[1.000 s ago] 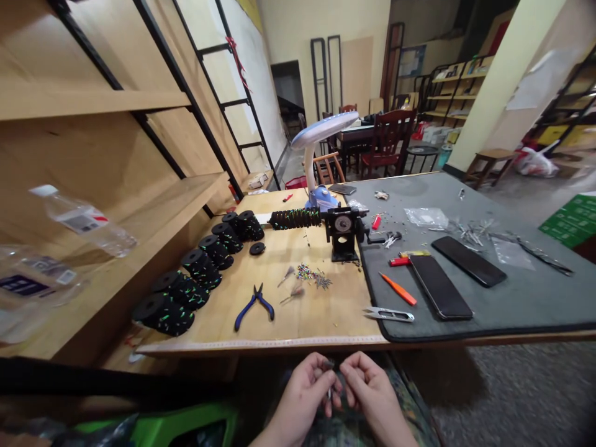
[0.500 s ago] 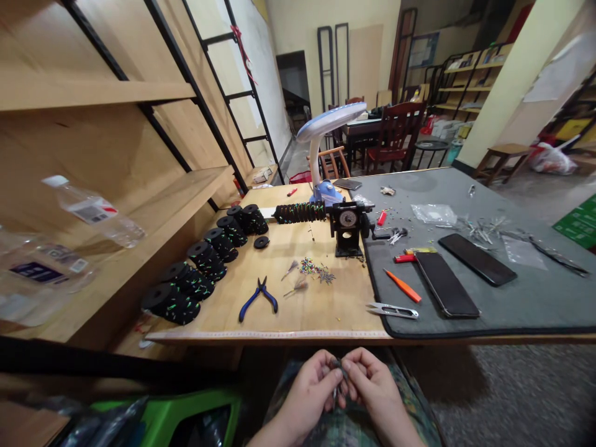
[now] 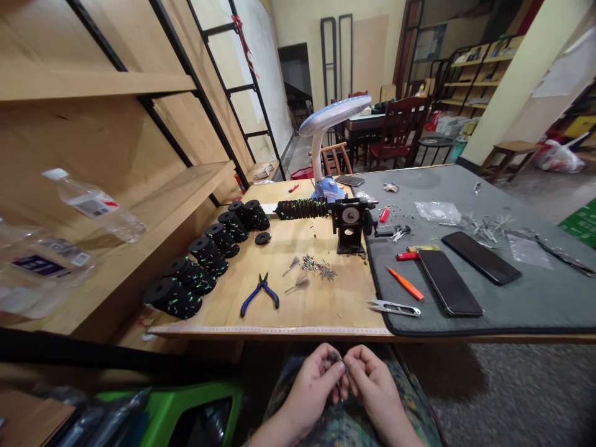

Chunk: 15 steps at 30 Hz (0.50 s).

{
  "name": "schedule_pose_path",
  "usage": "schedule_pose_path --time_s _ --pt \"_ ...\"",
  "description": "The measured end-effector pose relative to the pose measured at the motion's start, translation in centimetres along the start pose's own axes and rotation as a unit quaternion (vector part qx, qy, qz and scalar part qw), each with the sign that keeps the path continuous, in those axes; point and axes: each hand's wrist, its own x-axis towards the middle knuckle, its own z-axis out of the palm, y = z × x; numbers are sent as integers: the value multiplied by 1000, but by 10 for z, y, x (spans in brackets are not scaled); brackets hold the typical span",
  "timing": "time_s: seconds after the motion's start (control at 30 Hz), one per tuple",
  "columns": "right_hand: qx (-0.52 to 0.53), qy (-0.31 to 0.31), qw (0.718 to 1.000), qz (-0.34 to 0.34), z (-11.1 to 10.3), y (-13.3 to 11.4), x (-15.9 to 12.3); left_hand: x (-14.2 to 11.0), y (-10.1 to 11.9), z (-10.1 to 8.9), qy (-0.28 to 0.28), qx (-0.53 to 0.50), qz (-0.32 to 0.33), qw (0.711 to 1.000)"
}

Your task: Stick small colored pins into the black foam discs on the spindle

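Over my lap, below the table's front edge, my left hand is closed around a small dark grey thing that is too small and covered to name. Close beside it, my right hand pinches with thumb and forefinger; what lies in that pinch is hidden. On the wooden tabletop ahead are blue-handled pliers, a pile of coloured beads, small grey pieces and two feathery pieces. Silver thread snips lie across the edge of the grey mat.
A black hand-cranked winder stands mid-table, with a lamp behind it. Black foam spools line the left edge. Two phones, an orange pen-like tool and lighters lie on the mat. Bottles stand on the left shelf.
The fingertips of my two hands have come slightly apart, and the small dark thing shows more at my left fingers. The view has shifted slightly; the table items stay put.
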Motion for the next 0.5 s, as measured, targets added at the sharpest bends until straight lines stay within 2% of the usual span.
schedule_pose_path --time_s 0.5 --pt "-3 11 1000 5 1 -1 -1 1 -1 2 37 -32 -4 999"
